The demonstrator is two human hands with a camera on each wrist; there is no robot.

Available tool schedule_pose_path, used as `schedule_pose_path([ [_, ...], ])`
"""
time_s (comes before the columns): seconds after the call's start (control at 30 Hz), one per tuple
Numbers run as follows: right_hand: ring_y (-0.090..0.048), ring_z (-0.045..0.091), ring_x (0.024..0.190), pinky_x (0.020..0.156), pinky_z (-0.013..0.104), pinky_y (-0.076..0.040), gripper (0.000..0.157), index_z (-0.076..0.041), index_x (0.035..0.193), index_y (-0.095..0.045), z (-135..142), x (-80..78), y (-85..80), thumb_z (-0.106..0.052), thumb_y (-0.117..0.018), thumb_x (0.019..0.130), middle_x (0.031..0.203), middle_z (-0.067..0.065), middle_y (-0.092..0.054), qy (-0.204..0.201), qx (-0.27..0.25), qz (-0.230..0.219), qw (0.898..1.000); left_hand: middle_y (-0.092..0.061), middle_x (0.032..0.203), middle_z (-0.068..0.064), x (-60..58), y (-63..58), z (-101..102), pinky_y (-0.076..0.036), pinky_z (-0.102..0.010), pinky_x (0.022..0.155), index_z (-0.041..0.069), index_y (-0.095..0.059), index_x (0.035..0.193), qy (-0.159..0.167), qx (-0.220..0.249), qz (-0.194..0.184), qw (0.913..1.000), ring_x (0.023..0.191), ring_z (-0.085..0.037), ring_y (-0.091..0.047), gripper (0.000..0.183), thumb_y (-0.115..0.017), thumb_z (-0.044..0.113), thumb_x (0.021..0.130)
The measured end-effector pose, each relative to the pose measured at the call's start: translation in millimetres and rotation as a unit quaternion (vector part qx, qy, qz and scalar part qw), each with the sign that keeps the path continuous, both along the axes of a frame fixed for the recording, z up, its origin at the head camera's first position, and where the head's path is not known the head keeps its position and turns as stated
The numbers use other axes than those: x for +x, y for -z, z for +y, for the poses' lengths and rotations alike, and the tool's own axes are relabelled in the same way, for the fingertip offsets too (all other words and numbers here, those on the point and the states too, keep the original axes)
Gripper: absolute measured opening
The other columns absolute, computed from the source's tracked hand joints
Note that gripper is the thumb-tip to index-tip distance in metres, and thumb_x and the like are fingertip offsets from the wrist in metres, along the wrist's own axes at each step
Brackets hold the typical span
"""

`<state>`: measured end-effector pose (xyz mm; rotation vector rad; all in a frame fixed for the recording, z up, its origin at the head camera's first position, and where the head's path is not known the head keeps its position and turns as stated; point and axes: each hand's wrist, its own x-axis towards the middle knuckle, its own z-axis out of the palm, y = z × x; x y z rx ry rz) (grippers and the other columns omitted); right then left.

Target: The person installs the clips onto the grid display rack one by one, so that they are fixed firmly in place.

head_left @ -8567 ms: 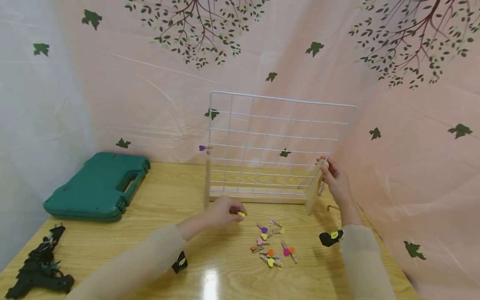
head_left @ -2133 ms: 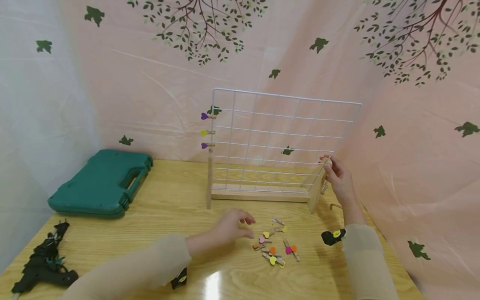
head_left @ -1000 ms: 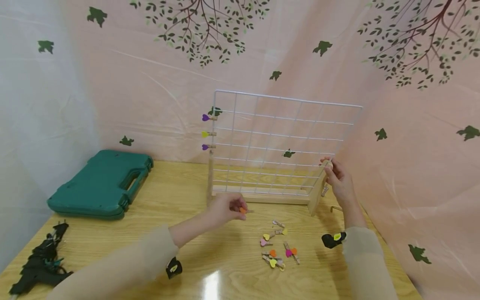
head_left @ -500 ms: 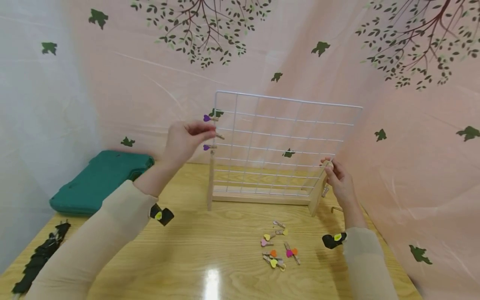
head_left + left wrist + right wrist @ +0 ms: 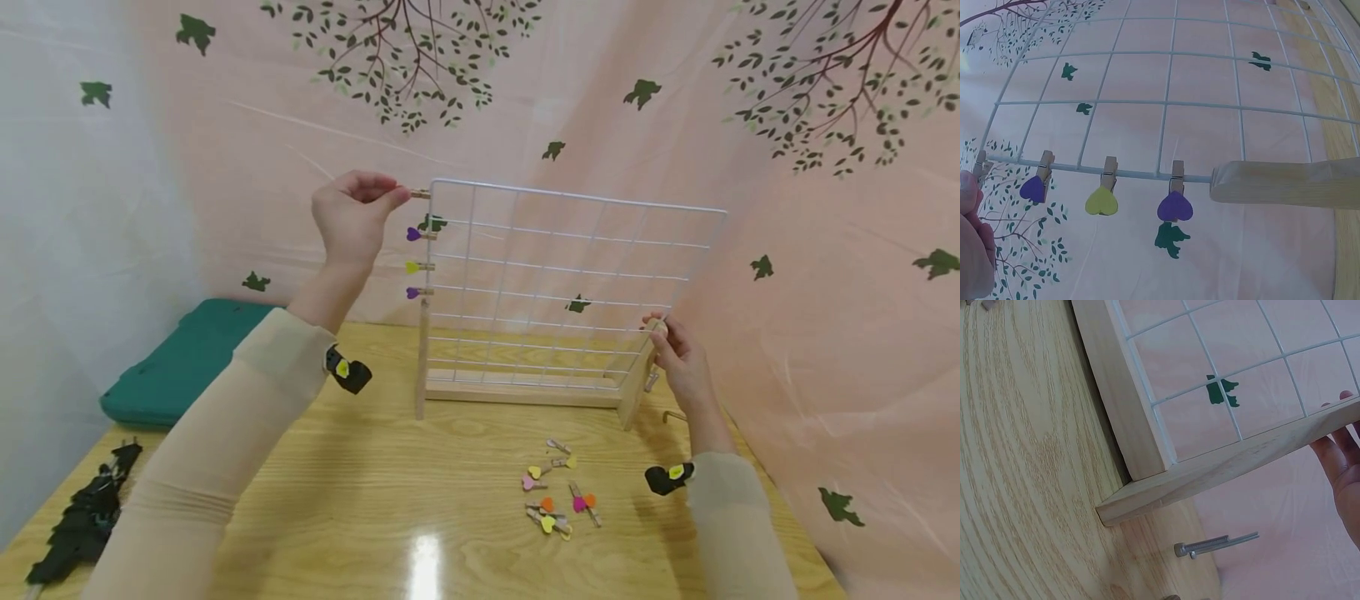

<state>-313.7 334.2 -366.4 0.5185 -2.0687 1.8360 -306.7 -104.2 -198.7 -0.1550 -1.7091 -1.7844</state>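
Left hand (image 5: 352, 215) pinches wooden clothespin (image 5: 421, 193) against upper left corner of white wire grid (image 5: 542, 266); cannot tell if clamped on wire. Right hand (image 5: 686, 367) grips right wooden post (image 5: 636, 383). Below clothespin, on grid's left edge: upper purple heart clip (image 5: 413, 234), yellow heart clip (image 5: 412, 267), lower purple heart clip (image 5: 413, 292). Loose clips (image 5: 548, 524) on table (image 5: 390, 492), near side of grid.

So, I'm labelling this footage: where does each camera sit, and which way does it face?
Head: worn on the head, facing forward and down at the wire grid; left hand, right hand and sleeves show.
Left wrist: facing the grid's clip-lined edge; part of the left hand shows.
Right wrist: facing the wooden post; part of the right hand shows.
Shared: head and left wrist both show the yellow clip between purple clips.
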Motion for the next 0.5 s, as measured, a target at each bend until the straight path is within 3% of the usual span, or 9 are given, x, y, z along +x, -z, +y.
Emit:
schedule_pose_path([
  [0.27, -0.053, 0.004, 0.097, 0.072, 0.019, -0.052, 0.034, -0.005, 0.126, -0.045, 1, -1.7, 0.7, -0.007, -0.045, 0.092, 0.122, 0.012, -0.049, 0.003, 0.005, 0.002, 1.000, -0.067, 0.081, -0.004, -24.0, 15.2, 3, -0.051, -0.017, 0.065, 0.008, -0.067, 0.082, -0.012, -0.028, -0.006, 0.9995, 0.075, -0.014, -0.062, 0.031, -0.074, 0.030, 0.062],
  [0.4, -0.053, 0.006, 0.099, 0.074, 0.020, -0.052, 0.034, -0.004, 0.126, -0.045, 1, -2.4, 1.6, -0.007, -0.044, 0.092, 0.124, 0.020, -0.045, 0.000, 0.003, 0.006, 1.000, -0.067, 0.085, -0.004, -25.7, 18.2, 2, -0.050, -0.017, 0.065, 0.009, -0.066, 0.087, -0.002, -0.038, -0.014, 0.9992, 0.077, -0.013, -0.062, 0.033, -0.074, 0.031, 0.064],
  [0.5, -0.053, 0.009, 0.100, 0.075, 0.020, -0.051, 0.033, -0.005, 0.126, -0.045, 1, -2.1, 2.3, -0.008, -0.045, 0.092, 0.125, 0.022, -0.043, 0.003, 0.006, 0.005, 1.000, -0.067, 0.091, -0.001, -23.8, 18.8, 1, -0.047, -0.015, 0.067, 0.011, -0.066, 0.095, -0.011, -0.070, -0.011, 0.9974, 0.077, -0.010, -0.057, 0.037, -0.074, 0.033, 0.066],
])
